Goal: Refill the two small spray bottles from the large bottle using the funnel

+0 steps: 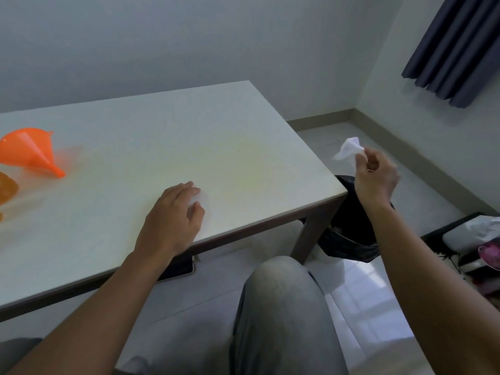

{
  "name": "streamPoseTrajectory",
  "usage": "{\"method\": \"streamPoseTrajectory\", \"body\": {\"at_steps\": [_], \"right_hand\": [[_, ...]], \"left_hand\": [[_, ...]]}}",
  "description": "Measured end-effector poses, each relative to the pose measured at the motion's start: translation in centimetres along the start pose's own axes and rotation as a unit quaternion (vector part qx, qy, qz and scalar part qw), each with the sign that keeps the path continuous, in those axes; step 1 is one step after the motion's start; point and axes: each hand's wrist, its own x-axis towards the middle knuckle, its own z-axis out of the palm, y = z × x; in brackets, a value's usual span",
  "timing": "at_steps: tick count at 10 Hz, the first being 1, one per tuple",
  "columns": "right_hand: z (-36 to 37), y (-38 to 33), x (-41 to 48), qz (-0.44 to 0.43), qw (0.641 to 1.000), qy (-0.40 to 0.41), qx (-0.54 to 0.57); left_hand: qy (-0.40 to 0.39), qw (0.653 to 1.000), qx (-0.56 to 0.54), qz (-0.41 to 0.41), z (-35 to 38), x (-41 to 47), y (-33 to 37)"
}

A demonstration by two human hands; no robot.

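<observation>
An orange funnel (29,150) lies on its side at the far left of the white table (151,136), spout pointing right. An orange translucent object (6,189), cut off by the left edge, lies just below it. My left hand (176,217) rests on the table near its front edge, fingers on a flat white tissue (204,201). My right hand (376,177) is raised off the table's right end, pinching a crumpled white tissue (349,150) above a black-lined bin (349,234). No spray bottles or large bottle are in view.
The bin stands on the floor by the table's right leg. A dark crate (465,239) with bags sits at the right edge. My knee (281,299) in grey trousers is below the table edge. A dark curtain (457,47) hangs top right.
</observation>
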Motion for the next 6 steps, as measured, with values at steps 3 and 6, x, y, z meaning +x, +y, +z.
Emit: {"method": "streamPoseTrajectory", "body": {"at_steps": [3, 6], "right_hand": [[1.7, 10.0, -2.6, 0.225, 0.966, -0.109, -0.062], [1.9, 5.3, -1.3, 0.135, 0.985, -0.066, 0.087]], "left_hand": [[0.013, 1.000, 0.001, -0.003, 0.3, 0.0, -0.3], [0.011, 0.999, -0.021, -0.025, 0.4, -0.3, -0.2]]}}
